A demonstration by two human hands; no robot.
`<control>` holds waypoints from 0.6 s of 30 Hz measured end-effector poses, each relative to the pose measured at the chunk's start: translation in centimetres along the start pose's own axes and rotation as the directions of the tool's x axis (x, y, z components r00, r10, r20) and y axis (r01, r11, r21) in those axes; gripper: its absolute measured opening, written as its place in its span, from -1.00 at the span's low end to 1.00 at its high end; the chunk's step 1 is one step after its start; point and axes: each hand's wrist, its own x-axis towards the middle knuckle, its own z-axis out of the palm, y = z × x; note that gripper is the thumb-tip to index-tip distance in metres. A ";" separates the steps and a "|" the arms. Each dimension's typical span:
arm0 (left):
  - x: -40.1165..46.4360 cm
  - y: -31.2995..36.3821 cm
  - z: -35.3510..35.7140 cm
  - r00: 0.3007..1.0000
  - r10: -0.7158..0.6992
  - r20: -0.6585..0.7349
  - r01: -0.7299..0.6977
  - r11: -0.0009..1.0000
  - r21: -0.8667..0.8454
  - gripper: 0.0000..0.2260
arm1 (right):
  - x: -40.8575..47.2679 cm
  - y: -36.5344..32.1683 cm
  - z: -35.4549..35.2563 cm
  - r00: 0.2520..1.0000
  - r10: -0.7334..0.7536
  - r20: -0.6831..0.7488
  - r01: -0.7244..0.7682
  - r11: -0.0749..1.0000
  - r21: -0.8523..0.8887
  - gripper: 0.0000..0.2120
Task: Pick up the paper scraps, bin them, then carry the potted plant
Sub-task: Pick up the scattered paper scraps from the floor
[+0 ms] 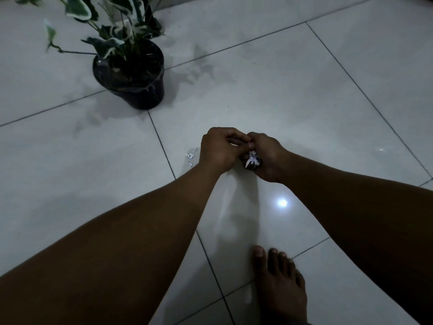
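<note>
Low over the tiled floor, my right hand (267,158) grips a small wad of paper scraps (253,160) in its curled fingers. My left hand (218,148) meets it from the left, fingertips curled and pinching at something against the right hand's fingers; what it pinches is too small to tell. A few white paper scraps (190,156) lie on the floor just left of my left hand. The potted plant (131,73), a black pot with green-and-white leaves, stands on the floor at the upper left, well apart from both hands.
Glossy white floor tiles (304,90) with dark grout lines fill the view. My bare right foot (278,285) stands at the bottom, below my hands. A bright light reflection shows on the tile between my forearms. No bin is in view.
</note>
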 end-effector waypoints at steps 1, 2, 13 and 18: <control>0.1 -0.1 -0.3 1.000 0.011 0.008 -0.011 1.000 0.026 -0.87 | 0.2 0.0 0.3 1.000 0.025 -0.019 -0.024 0.999 0.025 -0.75; 0.2 -0.2 -0.6 1.000 0.020 0.013 -0.021 0.998 0.059 -0.86 | 0.5 0.1 0.3 1.000 0.020 -0.016 -0.020 1.000 0.017 -0.80; 0.3 -1.4 -3.1 0.968 -0.151 0.202 0.180 0.975 -0.129 -0.82 | 1.9 0.7 1.1 0.992 -0.013 -0.123 0.008 0.999 -0.039 -0.83; -0.1 -3.0 -4.2 0.963 -0.129 -0.237 0.173 0.969 0.176 -0.83 | 2.5 0.1 1.9 0.969 -0.090 -0.229 0.076 0.995 -0.070 -0.79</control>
